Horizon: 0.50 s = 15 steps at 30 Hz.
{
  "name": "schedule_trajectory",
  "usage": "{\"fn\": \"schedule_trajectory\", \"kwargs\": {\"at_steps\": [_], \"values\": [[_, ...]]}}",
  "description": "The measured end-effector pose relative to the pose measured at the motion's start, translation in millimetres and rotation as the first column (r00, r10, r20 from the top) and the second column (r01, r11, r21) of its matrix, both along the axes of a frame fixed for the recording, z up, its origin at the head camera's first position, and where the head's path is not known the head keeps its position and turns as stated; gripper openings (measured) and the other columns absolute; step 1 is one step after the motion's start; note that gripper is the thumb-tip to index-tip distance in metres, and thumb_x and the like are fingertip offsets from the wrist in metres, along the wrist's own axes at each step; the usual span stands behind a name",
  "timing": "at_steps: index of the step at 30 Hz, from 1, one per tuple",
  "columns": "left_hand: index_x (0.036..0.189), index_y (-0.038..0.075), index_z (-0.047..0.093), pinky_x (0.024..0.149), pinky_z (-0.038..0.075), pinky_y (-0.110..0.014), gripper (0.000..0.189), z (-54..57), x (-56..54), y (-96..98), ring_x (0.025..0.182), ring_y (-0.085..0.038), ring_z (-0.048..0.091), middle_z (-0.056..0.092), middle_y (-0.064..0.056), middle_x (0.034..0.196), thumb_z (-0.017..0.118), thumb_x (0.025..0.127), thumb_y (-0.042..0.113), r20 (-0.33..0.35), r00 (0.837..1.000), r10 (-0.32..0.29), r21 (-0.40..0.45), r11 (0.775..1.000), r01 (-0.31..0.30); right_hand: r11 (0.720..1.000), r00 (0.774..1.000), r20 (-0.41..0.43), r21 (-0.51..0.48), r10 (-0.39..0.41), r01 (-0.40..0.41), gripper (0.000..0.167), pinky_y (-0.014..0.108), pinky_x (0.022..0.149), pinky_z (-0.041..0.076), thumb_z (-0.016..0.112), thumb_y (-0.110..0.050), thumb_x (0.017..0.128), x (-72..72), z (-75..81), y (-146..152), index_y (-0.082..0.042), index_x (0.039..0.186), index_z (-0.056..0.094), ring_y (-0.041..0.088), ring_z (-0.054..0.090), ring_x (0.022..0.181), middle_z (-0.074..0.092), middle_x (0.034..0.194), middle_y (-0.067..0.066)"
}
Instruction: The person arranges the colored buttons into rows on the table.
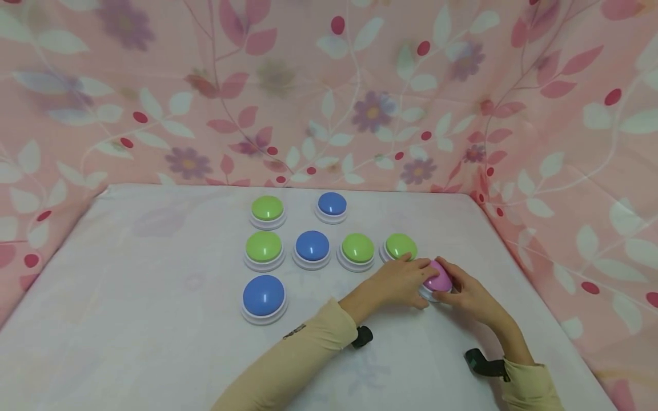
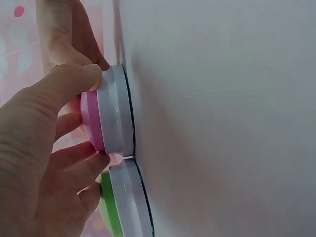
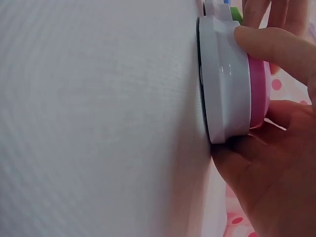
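Observation:
A pink dome push button with a white round base sits on the white-covered table at the right end of the middle row. Both hands hold it. My left hand reaches across from the left, thumb on the near side of the base and fingers at the far side by the neighbouring green button. From the right, my right hand grips the same button, its thumb against the white base and fingers round the other side. In the left wrist view, the pink and green buttons' bases nearly touch.
Left of them stand a green button, a blue button and another green button. Behind are a green button and a blue button; a blue button is nearer. Floral cloth surrounds the table.

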<state>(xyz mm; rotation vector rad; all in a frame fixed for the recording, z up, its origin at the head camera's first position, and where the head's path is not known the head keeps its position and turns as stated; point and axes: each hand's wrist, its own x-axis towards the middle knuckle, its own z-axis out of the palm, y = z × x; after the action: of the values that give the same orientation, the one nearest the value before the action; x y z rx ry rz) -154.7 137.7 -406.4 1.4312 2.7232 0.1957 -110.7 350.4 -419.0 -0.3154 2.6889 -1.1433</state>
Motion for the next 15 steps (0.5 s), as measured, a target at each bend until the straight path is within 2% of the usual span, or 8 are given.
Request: {"fn": "schedule_trajectory", "kwargs": {"at_steps": [10,15], "values": [[0.150,0.025,0.042,0.122,0.020,-0.035,0.071,3.3,0.8,-1.2,0.145,-0.009,0.032,0.038,0.003,0.157,0.065,0.089,0.053,-0.013,1.000,-0.008,-0.005,1.000,0.008,0.999,0.999,0.002,0.038,-0.035,0.035,0.088,0.001,0.093,0.028,0.075,-0.033,0.088,-0.3,0.7,1.0,-0.006,0.156,0.026,0.043,0.032,0.142,0.029,0.158,0.023],[0.149,0.025,0.044,0.122,0.020,-0.035,0.069,2.1,0.5,-2.4,0.144,-0.007,0.033,0.039,0.005,0.155,0.064,0.089,0.054,-0.023,1.000,-0.018,0.005,1.000,0.018,0.996,0.999,0.001,0.071,-0.054,0.054,0.088,0.019,0.103,0.038,0.076,-0.037,0.087,2.1,1.9,0.5,-0.008,0.156,0.028,0.041,0.036,0.141,0.032,0.157,0.021]]}}
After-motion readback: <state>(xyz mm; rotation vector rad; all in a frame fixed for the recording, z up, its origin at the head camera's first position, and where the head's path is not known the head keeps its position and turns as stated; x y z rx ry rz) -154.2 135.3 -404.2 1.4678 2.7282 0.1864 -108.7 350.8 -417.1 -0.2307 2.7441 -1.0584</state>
